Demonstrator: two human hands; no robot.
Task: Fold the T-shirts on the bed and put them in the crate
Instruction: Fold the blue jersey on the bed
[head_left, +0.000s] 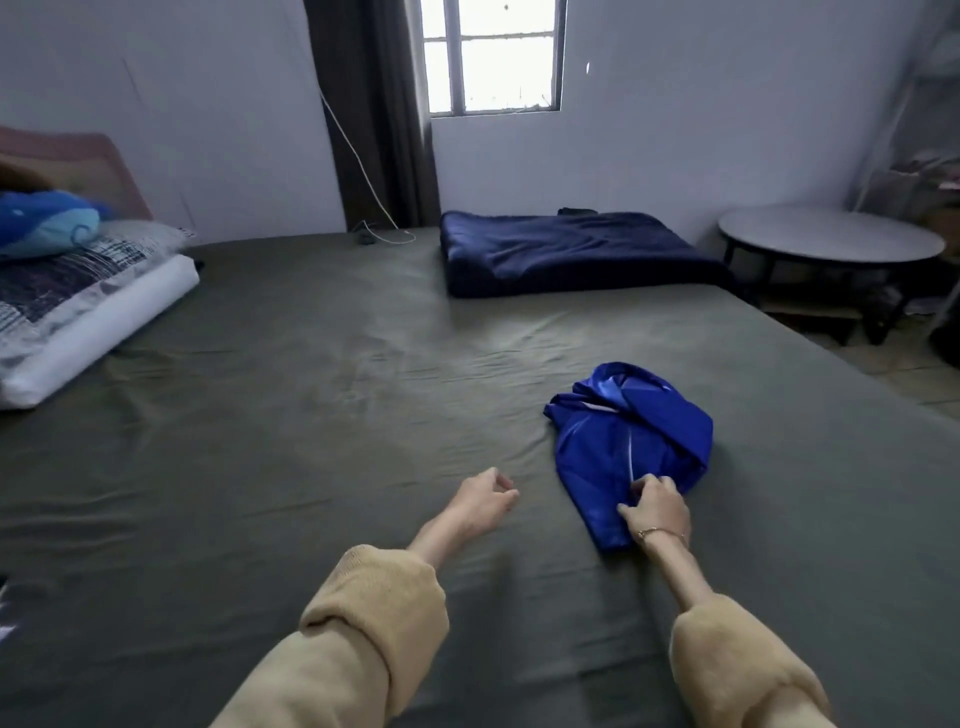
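1. The bed (311, 389) was big and flat, with a dull green sheet that had many soft little wrinkles.
2. A bright blue T-shirt (631, 441) lay in a lumpy, shiny heap on the right part of the bed. It had a thin white stripe. No words could be read on it.
3. The right hand (657, 506) sat on the near end of the T-shirt. Its grip was curled in and pinched the slippery cloth.
4. The left hand (485, 499) was just beside the T-shirt, low over the sheet. Its grip was loosely curled and held nothing.
5. Both arms wore fuzzy tan sleeves (374, 618), pushed up. A thin bracelet (660, 532) went round the right wrist.
6. A dark blue blanket (576, 252), folded flat and thick, lay at the far end of the bed.
7. Pillows (78, 306) were stacked at the left, with a soft blue plush toy (47, 221) on top.
8. A round grey tabletop (831, 236) on dark legs stood past the bed on the right.
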